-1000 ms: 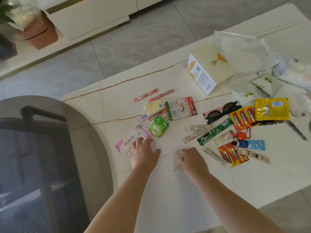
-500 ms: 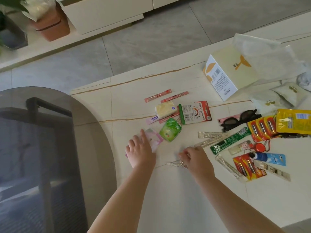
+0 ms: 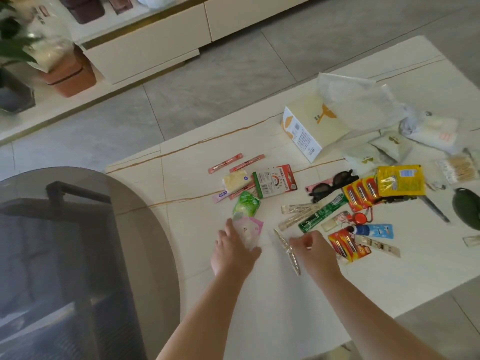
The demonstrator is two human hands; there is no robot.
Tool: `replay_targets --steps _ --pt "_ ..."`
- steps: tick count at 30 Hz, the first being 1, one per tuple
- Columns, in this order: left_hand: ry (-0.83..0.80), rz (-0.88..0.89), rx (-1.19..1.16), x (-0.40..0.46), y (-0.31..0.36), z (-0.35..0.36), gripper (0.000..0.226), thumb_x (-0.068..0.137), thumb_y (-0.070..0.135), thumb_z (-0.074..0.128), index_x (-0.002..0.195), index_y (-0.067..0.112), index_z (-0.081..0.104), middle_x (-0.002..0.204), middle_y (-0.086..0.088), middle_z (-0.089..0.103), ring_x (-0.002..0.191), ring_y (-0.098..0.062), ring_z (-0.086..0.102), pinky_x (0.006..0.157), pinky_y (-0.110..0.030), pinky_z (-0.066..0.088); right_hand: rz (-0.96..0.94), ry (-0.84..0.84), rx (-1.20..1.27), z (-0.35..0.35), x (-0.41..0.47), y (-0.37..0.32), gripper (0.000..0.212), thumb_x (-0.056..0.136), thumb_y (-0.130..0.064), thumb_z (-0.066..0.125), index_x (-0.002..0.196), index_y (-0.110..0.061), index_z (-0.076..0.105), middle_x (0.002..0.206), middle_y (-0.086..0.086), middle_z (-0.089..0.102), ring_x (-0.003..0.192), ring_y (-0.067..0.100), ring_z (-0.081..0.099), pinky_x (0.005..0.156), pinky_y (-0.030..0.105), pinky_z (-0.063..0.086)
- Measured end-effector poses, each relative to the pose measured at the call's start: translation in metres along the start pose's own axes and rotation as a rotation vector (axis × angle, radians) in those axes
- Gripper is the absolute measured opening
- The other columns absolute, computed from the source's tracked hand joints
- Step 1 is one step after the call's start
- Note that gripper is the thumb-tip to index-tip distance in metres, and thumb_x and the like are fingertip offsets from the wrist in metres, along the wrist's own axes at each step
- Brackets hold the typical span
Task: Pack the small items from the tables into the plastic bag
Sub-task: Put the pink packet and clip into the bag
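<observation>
The left hand (image 3: 235, 252) lies palm-down over a pink-and-clear sachet (image 3: 248, 229) near the left end of the spread on the pale table (image 3: 259, 320), fingers curled onto its near edge as if gathering it; it looks like a grip forming, but whether the packet is actually lifted I cannot tell. The sachet should be very light, thin and floppy, with a slick film, so a pinch along one sealed edge will serve better than pressing from above.

The right hand (image 3: 315, 252) is closed in a pinch on a long, narrow clear-wrapped stick (image 3: 287, 252), which slants from the far left toward the near right beside the thumb. It is probably a wrapped toothpick or pick, though motion blur makes that uncertain. It is light and stiff enough to hold near its middle, though the wrapper could slide between the fingers.

Both forearms reach in from the near edge, wrists low over the table, the hands close together but apart.

The remaining small items, among them a green sachet (image 3: 246, 207), battery packs (image 3: 361, 192), sunglasses (image 3: 331, 184) and a yellow pouch (image 3: 400, 181), lie scattered to the right. The plastic bag (image 3: 358, 100) sits at the far right, draped partly over a cream box (image 3: 311, 131), well apart from both hands.
</observation>
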State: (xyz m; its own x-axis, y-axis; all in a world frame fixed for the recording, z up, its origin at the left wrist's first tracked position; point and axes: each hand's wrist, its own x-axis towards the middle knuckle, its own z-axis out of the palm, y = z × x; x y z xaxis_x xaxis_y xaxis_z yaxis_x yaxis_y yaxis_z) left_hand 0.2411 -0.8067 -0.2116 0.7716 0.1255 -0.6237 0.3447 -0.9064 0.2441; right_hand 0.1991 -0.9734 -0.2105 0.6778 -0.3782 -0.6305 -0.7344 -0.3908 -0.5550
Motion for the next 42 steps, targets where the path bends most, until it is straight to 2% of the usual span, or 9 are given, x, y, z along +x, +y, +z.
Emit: replay_targets --steps 5,7,13,16,24,29,33,36,42 --pt "-0.049 0.116 -0.068 -0.04 0.054 -0.021 0.095 0.073 0.059 0.067 0.143 0.025 0.011 0.133 -0.008 0.043 0.119 -0.03 0.052 0.091 -0.043 0.048 0.085 0.023 0.204 -0.059 -0.025 0.006 0.033 0.083 -0.037 0.064 0.101 -0.01 0.059 0.091 0.003 0.064 0.088 0.018 0.061 0.075 0.029 0.046" --pt "-0.045 0.191 -0.07 -0.057 0.081 -0.024 0.083 0.084 0.05 0.06 0.145 0.023 0.011 0.14 -0.01 0.04 0.123 -0.03 0.05 0.095 -0.043 0.047 0.112 0.06 0.218 -0.089 -0.038 0.013 0.039 0.085 -0.043 0.061 0.11 -0.013 0.063 0.103 0.003 0.067 0.101 0.022 0.061 0.085 0.034 0.045" --pt "-0.108 0.395 0.018 -0.114 0.167 -0.012 0.061 0.097 0.021 0.045 0.148 0.023 0.012 0.141 -0.011 0.036 0.119 -0.032 0.052 0.088 -0.042 0.052 0.171 0.217 0.453 -0.177 -0.081 0.056 0.018 0.08 -0.035 0.07 0.091 -0.022 0.065 0.098 0.003 0.068 0.097 0.021 0.063 0.093 0.045 0.05" --pt "-0.169 0.551 0.037 -0.157 0.214 0.011 0.061 0.097 0.014 0.042 0.149 0.022 0.012 0.145 -0.013 0.034 0.122 -0.032 0.049 0.091 -0.042 0.048 0.239 0.335 0.581 -0.223 -0.103 0.093 0.04 0.076 -0.03 0.074 0.111 -0.015 0.06 0.105 0.003 0.063 0.105 0.023 0.061 0.098 0.044 0.048" --pt "-0.383 0.69 -0.01 -0.28 0.32 0.092 0.062 0.089 0.007 0.053 0.145 0.01 0.026 0.141 -0.014 0.045 0.129 -0.031 0.045 0.105 -0.046 0.041 0.292 0.564 0.742 -0.329 -0.171 0.21 0.021 0.075 -0.036 0.075 0.086 -0.025 0.062 0.09 -0.004 0.068 0.091 0.016 0.064 0.092 0.045 0.051" --pt "-0.439 0.799 0.018 -0.347 0.374 0.151 0.035 0.083 0.01 0.064 0.117 0.007 0.053 0.112 -0.01 0.065 0.104 -0.026 0.062 0.085 -0.032 0.051 0.335 0.707 0.825 -0.392 -0.214 0.288 0.02 0.078 -0.036 0.072 0.086 -0.019 0.065 0.085 0.001 0.071 0.089 0.02 0.067 0.089 0.042 0.052" --pt "-0.493 0.866 0.05 -0.405 0.414 0.207 0.025 0.084 0.01 0.062 0.107 0.01 0.051 0.101 -0.005 0.066 0.084 -0.017 0.061 0.06 -0.017 0.045 0.392 0.869 0.949 -0.433 -0.255 0.349 0.021 0.077 -0.035 0.074 0.085 -0.021 0.061 0.081 -0.003 0.07 0.079 0.014 0.067 0.073 0.027 0.051" --pt "-0.531 0.909 0.047 -0.454 0.441 0.254 0.021 0.087 0.011 0.061 0.1 0.013 0.045 0.089 0.001 0.059 0.072 -0.009 0.057 0.051 -0.012 0.041 0.471 0.95 0.91 -0.461 -0.285 0.402 0.025 0.078 -0.039 0.071 0.083 -0.017 0.061 0.081 0.005 0.07 0.083 0.021 0.067 0.08 0.037 0.053" --pt "-0.676 0.992 0.108 -0.55 0.479 0.343 0.03 0.089 0.012 0.056 0.116 0.01 0.045 0.086 0.0 0.057 0.081 -0.021 0.059 0.067 -0.028 0.046 0.625 1.057 0.712 -0.507 -0.336 0.496 0.027 0.086 -0.042 0.06 0.083 -0.015 0.054 0.078 0.001 0.062 0.073 0.019 0.059 0.065 0.028 0.039"
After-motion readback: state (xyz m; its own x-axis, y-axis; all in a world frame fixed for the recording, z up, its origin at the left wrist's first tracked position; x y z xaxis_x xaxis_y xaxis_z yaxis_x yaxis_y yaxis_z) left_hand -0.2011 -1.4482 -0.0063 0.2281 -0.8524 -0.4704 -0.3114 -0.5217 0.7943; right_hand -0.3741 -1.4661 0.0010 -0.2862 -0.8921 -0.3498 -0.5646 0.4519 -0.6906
